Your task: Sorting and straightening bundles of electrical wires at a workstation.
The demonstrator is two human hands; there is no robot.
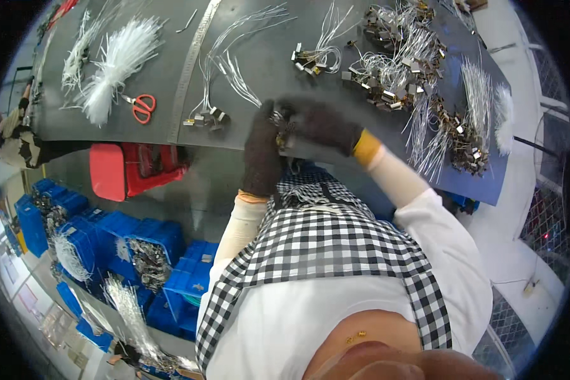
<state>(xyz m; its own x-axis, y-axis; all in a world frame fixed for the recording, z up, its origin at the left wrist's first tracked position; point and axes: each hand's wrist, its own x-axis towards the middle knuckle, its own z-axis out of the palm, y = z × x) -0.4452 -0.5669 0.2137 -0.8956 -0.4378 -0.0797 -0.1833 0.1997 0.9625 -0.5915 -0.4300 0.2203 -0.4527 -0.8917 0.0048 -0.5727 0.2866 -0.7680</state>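
Small metal part [281,130] sits at the bench's [278,63] near edge, pinched between both gloved hands. Left hand [262,152] closed on it from below; right hand [320,125] closed on it from the side. Wired clip cluster [208,118] just left. Orange scissors [143,106] and steel ruler [190,66] farther left. Red bin [136,168] under the edge.

Small metal clip [280,130] with wire, at the table's near edge.
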